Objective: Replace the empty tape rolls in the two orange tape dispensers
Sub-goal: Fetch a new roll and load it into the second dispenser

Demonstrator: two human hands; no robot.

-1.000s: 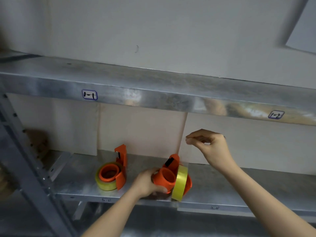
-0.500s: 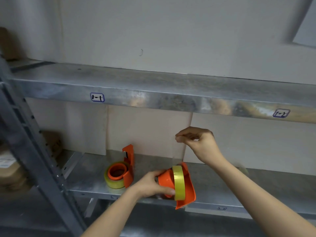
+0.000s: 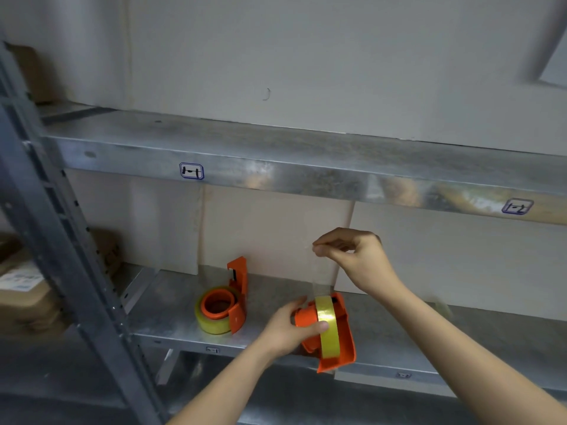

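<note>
Tipped over since a second ago: dispenser (image 3: 345,342) no longer showing its hub face-on, now turned with the roll (image 3: 327,317) edge-on to the camera and the orange body's lower end hanging past the front edge of the shelf (image 3: 171,314). Right hand (image 3: 362,259) much where it was, same pinch.

Grips the dispenser in the left hand (image 3: 288,329), fingers curled round the orange hub, thumb laid across the yellow roll. Pinches the end of a clear strip (image 3: 320,271) between thumb and forefinger of the right hand, raised above the roll. Strip drawn up from the roll's top to that pinch, faint against the wall (image 3: 306,72). Cannot tell whether the dispenser touches the shelf or hangs free in the grip.

Second dispenser (image 3: 239,286) lying on the same shelf, left of the left hand and apart from it, one orange end standing up towards the back, second roll (image 3: 211,325) seated round its hub, hub's opening facing up.

Upper shelf (image 3: 306,176) above, bare galvanised metal, with two small blue-edged labels (image 3: 191,171) on its front lip, one left, one far right. Grey slotted post (image 3: 55,240) slanting down the left side. Brown boxes (image 3: 21,296) beyond the post at far left, blurred.
</note>
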